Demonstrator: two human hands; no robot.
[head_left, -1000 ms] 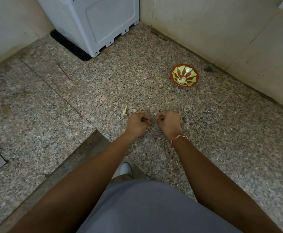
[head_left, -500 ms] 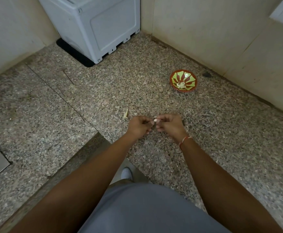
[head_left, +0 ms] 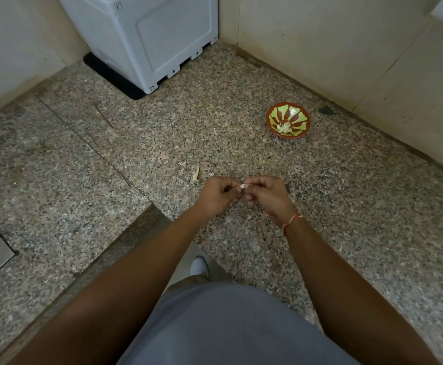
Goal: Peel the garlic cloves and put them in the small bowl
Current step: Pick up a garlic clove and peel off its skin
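From the head view, both hands meet over the speckled granite counter [head_left: 346, 233]. The left hand [head_left: 216, 194] and the right hand [head_left: 265, 197] have their fingers curled in and together pinch a small pale garlic clove [head_left: 242, 186] between their fingertips, above the counter. A red-and-white thread [head_left: 291, 221] circles the right wrist.

The small bowl [head_left: 287, 120], red with green petals, sits well apart, beyond the hands and to the right, near the wall; pale peeled garlic [head_left: 284, 126] lies at its bottom. A scrap of garlic skin [head_left: 196, 175] lies on the counter just beyond the left hand. A grey-white appliance [head_left: 146, 35] stands in the far corner on a black mat [head_left: 109, 75]. Nothing lies between the hands and the bowl. A grey garment [head_left: 228, 325] fills the lower foreground.
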